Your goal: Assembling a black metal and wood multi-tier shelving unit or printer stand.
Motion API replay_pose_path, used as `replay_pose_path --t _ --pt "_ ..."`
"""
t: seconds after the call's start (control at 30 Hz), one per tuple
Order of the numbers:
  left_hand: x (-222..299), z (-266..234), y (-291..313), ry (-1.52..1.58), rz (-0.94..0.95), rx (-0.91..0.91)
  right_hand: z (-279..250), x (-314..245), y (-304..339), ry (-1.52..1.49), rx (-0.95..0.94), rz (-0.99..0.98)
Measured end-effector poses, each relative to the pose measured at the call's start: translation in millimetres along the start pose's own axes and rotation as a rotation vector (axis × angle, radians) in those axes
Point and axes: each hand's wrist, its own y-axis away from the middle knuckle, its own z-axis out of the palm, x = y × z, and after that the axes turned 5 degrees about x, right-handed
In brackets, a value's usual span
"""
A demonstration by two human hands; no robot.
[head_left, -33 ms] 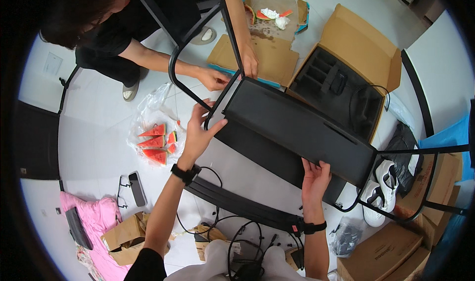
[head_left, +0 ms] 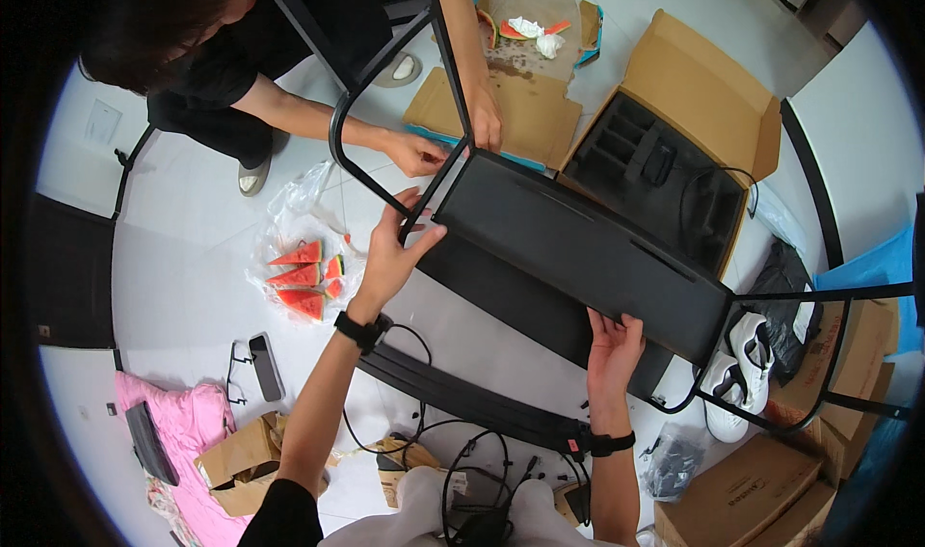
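A long black panel (head_left: pixel 578 234) lies slanted between two black tubular metal frames, one (head_left: pixel 339 140) at its left end and one (head_left: pixel 836 378) at its right end. My left hand (head_left: pixel 388 269) grips the left frame's tube, its fingers behind the tube and its thumb against the panel's corner. Under the panel's near edge, toward its right end, my right hand (head_left: pixel 615 356) pinches it between thumb and fingers. Across from me, a co-worker's two hands (head_left: pixel 416 152) work at the joint of the left frame and the panel; what they hold is too small to make out.
Sliced watermelon (head_left: pixel 301 275) lies on a plastic bag at left, a phone (head_left: pixel 266 367) below it. An open carton with black foam (head_left: pixel 617 142) stands behind the panel. White shoes (head_left: pixel 727 393) and brown boxes (head_left: pixel 747 494) sit at right. Cables (head_left: pixel 424 436) trail near my legs.
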Motion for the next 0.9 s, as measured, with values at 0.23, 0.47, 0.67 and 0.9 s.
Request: replay_pose_path --t 0.23,0.47,0.67,0.9 --pt "3 24 -5 0.016 -0.11 0.16 -4 -6 -1 -0.01 -0.029 -0.018" --pt "20 24 16 -0.207 -0.059 0.172 -13 -9 -5 0.031 -0.022 -0.024" --pt "25 18 32 -0.132 -0.126 0.14 -31 -5 -6 0.031 -0.021 0.023" --pt "30 21 43 -0.16 -0.165 0.161 -31 -4 2 0.034 -0.053 0.057"
